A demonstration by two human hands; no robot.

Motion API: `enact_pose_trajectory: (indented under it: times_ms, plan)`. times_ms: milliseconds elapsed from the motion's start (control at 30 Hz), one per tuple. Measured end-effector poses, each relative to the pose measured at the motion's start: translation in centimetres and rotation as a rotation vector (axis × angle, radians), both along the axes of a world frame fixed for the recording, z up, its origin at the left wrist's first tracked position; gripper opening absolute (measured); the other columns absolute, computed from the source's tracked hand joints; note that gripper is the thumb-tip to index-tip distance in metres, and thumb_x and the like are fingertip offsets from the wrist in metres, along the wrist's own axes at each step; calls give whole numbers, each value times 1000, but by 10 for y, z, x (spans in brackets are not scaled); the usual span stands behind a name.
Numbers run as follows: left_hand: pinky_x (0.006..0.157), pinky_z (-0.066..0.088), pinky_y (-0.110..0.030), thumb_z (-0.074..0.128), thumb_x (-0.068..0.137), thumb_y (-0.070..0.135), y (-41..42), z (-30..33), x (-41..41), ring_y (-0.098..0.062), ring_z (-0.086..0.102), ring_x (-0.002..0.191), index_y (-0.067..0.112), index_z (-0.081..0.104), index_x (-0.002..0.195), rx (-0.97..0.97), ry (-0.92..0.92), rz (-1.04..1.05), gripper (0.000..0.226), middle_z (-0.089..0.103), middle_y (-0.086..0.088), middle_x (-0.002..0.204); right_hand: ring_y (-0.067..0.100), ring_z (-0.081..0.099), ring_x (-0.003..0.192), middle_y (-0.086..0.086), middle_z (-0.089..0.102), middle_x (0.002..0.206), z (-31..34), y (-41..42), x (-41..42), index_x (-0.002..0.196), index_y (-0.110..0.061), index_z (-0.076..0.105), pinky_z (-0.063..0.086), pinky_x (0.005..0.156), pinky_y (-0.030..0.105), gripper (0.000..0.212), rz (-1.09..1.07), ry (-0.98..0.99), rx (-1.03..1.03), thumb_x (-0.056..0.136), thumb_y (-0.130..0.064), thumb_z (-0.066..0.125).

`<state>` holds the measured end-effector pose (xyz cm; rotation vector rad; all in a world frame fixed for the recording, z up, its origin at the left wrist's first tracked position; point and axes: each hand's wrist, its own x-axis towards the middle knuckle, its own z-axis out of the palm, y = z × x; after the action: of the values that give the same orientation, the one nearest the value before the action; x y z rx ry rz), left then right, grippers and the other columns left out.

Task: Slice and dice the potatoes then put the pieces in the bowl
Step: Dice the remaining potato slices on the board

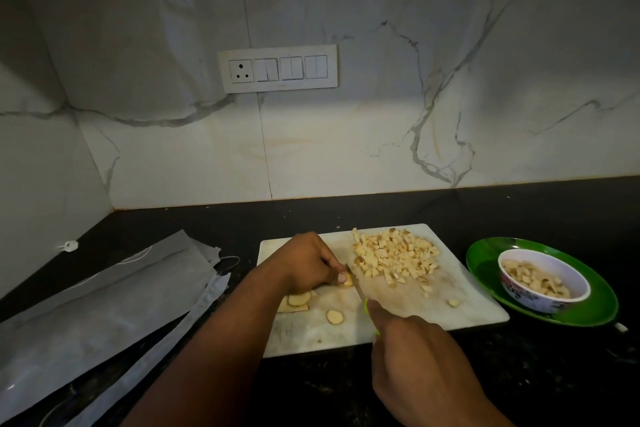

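A white cutting board (398, 326) lies on the dark counter. My left hand (308, 262) pinches a small potato piece (347, 281) against the board near its middle. My right hand (412, 357) grips a green-handled knife (360, 291) whose blade rests at that piece. A heap of diced potato (394, 255) covers the board's far right part. A few round slices (299, 300) lie under and beside my left wrist. A patterned bowl (543, 298) with some potato pieces stands to the right.
The bowl sits on a green plate (485, 260) right of the board. Grey plastic bags (104, 305) spread over the counter at the left. A marble wall with a switch panel (278, 69) rises behind. Stray dice (453, 303) lie near the board's right edge.
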<state>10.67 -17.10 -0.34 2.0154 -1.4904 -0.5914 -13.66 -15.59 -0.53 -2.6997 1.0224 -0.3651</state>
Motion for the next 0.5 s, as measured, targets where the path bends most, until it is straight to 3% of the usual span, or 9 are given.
enact_pose_trajectory:
  times_ms: [133,200,300,500]
  plan:
    - [95,56,-25,89,82,25,2,-1,1,0,72,94,25,84,92,-9,7,3,11,79,17,88,20,53,128,6,52,143,2,11,-11,158,-34,7,42,104,29,65,-35,158,148,102,-40,39]
    - [92,57,-24,90,81,26,4,-1,2,0,72,90,23,85,90,-31,10,13,10,79,16,86,18,53,128,1,55,140,7,15,-13,158,-38,9,41,106,28,62,-68,151,164,102,-42,38]
    - [84,57,-20,90,80,25,8,-1,1,-1,73,84,21,85,87,-52,13,19,10,79,14,83,13,58,119,-6,61,129,14,20,-14,155,-44,14,45,100,24,62,-89,63,96,99,-47,40]
    - [86,58,-21,88,82,22,11,5,-4,-3,72,85,25,84,89,-7,-39,24,8,79,14,82,15,64,101,-4,65,112,7,12,12,156,-32,23,50,85,29,63,-66,-43,36,96,-40,41]
